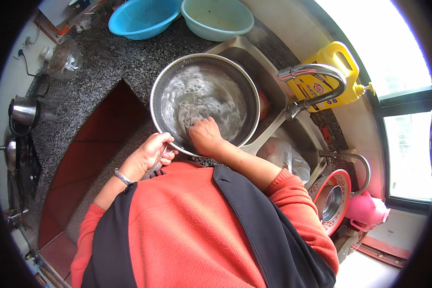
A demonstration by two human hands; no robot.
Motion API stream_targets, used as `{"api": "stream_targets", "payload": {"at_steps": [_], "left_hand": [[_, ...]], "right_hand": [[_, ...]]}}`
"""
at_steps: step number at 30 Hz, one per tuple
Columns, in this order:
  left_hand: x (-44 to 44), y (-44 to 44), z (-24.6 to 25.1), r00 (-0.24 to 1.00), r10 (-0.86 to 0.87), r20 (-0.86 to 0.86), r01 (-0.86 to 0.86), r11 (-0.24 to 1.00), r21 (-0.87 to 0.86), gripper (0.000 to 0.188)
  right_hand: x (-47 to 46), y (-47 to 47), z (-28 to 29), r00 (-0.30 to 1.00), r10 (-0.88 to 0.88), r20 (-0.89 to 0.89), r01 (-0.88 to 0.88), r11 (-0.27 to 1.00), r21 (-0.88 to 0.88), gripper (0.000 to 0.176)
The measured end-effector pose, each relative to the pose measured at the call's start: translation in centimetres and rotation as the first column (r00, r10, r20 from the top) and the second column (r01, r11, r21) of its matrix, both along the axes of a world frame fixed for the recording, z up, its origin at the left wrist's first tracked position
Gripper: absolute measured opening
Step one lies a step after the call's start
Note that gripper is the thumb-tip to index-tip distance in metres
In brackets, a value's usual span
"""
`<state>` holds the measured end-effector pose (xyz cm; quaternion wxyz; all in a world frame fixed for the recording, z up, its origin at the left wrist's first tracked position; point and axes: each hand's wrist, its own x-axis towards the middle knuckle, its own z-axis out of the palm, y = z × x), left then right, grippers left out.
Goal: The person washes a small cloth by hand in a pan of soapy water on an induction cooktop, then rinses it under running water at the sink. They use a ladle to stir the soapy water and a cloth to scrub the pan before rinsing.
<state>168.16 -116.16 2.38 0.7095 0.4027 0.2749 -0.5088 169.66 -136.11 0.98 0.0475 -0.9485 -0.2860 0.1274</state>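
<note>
A large round metal pan (234,108) with a pale rim lies over the counter edge and the left part of a steel sink. My left hand (154,149) grips its near rim at the lower left, thumb on top; the pan's handle seems to pass under that hand. Inside the pan, my right hand (205,134) is closed on a wet grey-brown cloth (188,113) that rests against the inner surface. The pan's inside looks wet and shiny, with blurred streaks. Whether water stands in it, I cannot tell.
A chrome faucet (318,68) arches beside a yellow jug with a pump (324,79). A plastic bag (284,158) lies in the right sink basin (302,126). Blue (144,21) and pale green (217,21) plastic baskets or basins stand at the back. A steel cup (23,111) is far left.
</note>
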Motion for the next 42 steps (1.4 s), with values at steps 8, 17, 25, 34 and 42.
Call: {"api": "stream_targets", "payload": {"at_steps": [8,17,25,34,42], "left_hand": [[0.6,-0.4,1.4,0.992,-0.023,0.126,0.017,0.999,0.050,0.020],[0.1,-1.1,2.7,0.966,-0.024,0.259,-0.009,0.992,0.127,0.014],[-0.2,-0.8,2.2,0.975,-0.029,0.222,0.003,0.993,0.117,0.013],[0.3,-1.0,2.6,0.980,-0.085,0.178,0.051,0.981,0.188,0.014],[0.6,-1.2,2.9,0.979,-0.097,0.177,0.060,0.978,0.200,0.013]], "right_hand": [[6.7,-1.9,1.8,0.862,-0.506,-0.036,0.507,0.857,0.088,0.016],[13.6,-7.7,1.7,0.630,-0.777,0.014,0.693,0.569,0.443,0.018],[18.3,-4.2,-0.5,0.612,-0.781,0.126,0.669,0.596,0.443,0.017],[18.7,4.3,-1.1,0.818,-0.542,0.194,0.427,0.797,0.427,0.011],[11.9,7.6,-1.2,0.989,-0.050,0.139,-0.011,0.913,0.408,0.011]]}}
